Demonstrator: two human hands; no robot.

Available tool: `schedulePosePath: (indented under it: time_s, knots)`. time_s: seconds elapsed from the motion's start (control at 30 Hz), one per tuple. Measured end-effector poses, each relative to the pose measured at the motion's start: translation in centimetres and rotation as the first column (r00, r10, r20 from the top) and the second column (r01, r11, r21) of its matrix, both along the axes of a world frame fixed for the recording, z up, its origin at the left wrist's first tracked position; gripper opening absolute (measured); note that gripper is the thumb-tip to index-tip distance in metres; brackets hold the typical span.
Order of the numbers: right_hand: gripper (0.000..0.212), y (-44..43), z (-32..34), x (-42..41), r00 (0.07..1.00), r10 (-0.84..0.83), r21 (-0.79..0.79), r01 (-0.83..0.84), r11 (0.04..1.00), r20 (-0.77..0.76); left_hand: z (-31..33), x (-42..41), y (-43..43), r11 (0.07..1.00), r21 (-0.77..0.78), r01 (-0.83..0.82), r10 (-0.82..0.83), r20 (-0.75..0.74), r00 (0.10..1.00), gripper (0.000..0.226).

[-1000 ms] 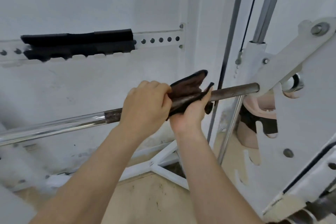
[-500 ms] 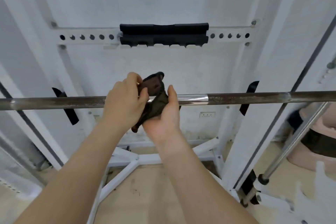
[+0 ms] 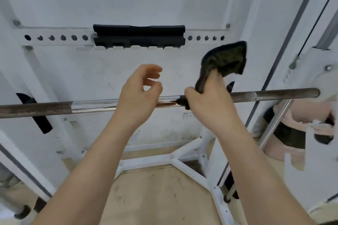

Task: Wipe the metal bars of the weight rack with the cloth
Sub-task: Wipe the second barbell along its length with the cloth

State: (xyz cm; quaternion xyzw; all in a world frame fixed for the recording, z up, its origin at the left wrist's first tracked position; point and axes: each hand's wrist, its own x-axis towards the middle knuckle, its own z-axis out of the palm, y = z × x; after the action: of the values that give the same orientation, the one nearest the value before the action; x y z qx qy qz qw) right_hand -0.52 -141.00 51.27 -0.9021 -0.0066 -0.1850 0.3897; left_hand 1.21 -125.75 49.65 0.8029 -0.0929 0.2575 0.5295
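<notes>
The right hand [image 3: 210, 102] grips the dark cloth [image 3: 225, 58] against the horizontal barbell [image 3: 274, 94], with the cloth's loose end standing above. The left hand [image 3: 140, 95] hangs before the bar, fingers loosely curled and empty. Recommended: wrap the cloth fully round the bar, press firmly, and stroke along the dull right section.

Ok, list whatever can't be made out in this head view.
1. Bar: the left end is cut off by the frame edge, and the right end is hidden behind the white bracket.
2. Bar under the right hand: it is covered by hand and cloth, so how far the cloth wraps round is unseen.
3. Bar stretch behind the left hand: hidden.
4. Right side of the frame: blurred.
</notes>
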Motion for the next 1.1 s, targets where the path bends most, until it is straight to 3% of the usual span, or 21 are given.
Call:
schedulePosePath:
  time_s: [0.03,0.07,0.13,0.2,0.27,0.3,0.37,0.47,0.63,0.73,0.9,0.97,1.1]
  knots:
    - [0.061,0.7,-0.4,1.0,0.998,0.004,-0.268,-0.020,0.963,-0.060,0.4,-0.4,-0.1,0.997,-0.027,-0.071,0.072,0.055,0.996,0.032]
    - [0.076,1.5,-1.3,1.8,0.991,0.000,-0.508,-0.068,0.858,-0.133,0.7,-0.8,-0.3,0.993,-0.015,-0.116,0.117,0.104,0.988,0.033]
    - [0.096,2.5,-2.5,2.5,0.972,0.005,-0.744,-0.181,0.644,-0.233,0.8,-1.2,-0.8,0.995,0.060,-0.079,0.071,0.129,0.989,0.032]
    - [0.091,1.0,-2.1,2.7,0.954,0.135,-0.692,-0.289,0.662,-0.269,0.1,-1.2,-1.8,0.976,0.217,0.024,-0.031,0.026,0.999,0.027]
    - [0.059,-2.0,-0.6,2.9,0.898,0.293,-0.532,-0.433,0.728,-0.329,-1.7,-0.4,-2.2,0.866,0.500,-0.002,0.004,-0.004,1.000,0.021]
    - [0.043,-3.3,-0.1,3.1,0.880,0.318,-0.531,-0.467,0.707,-0.352,-2.7,0.1,-2.2,0.767,0.640,-0.052,0.050,0.021,0.999,0.028]
    - [0.028,-4.4,-0.1,3.7,0.918,0.304,-0.699,-0.392,0.598,-0.255,-3.7,0.7,-1.6,0.615,0.775,-0.143,0.132,0.077,0.988,0.040]
    - [0.034,-2.7,-1.6,5.5,0.932,0.351,-0.854,-0.251,0.455,-0.087,-4.0,1.2,-0.7,0.557,0.806,-0.199,0.167,0.125,0.978,0.036]
    - [0.023,5.4,-3.5,6.7,0.897,0.438,-0.838,-0.188,0.512,0.066,-4.9,0.7,4.5,0.483,0.818,-0.312,0.257,0.209,0.944,0.033]
    - [0.028,10.4,-4.0,6.1,0.913,0.392,-0.798,-0.150,0.584,0.115,-5.7,-0.2,9.3,0.441,0.804,-0.400,0.270,0.306,0.913,0.047]
    - [0.029,16.7,-2.8,6.2,0.886,0.463,-0.818,-0.275,0.505,-0.012,-5.8,-1.7,15.1,0.436,0.781,-0.446,0.258,0.367,0.894,0.043]
    - [0.024,19.6,-1.7,6.3,0.845,0.486,-0.750,-0.466,0.468,-0.222,-6.0,-2.2,17.5,0.418,0.779,-0.467,0.282,0.378,0.882,0.041]
    - [0.022,24.4,1.0,7.3,0.611,0.431,-0.470,-0.789,0.395,-0.664,-5.5,-2.3,21.5,0.416,0.801,-0.430,0.266,0.345,0.900,0.037]
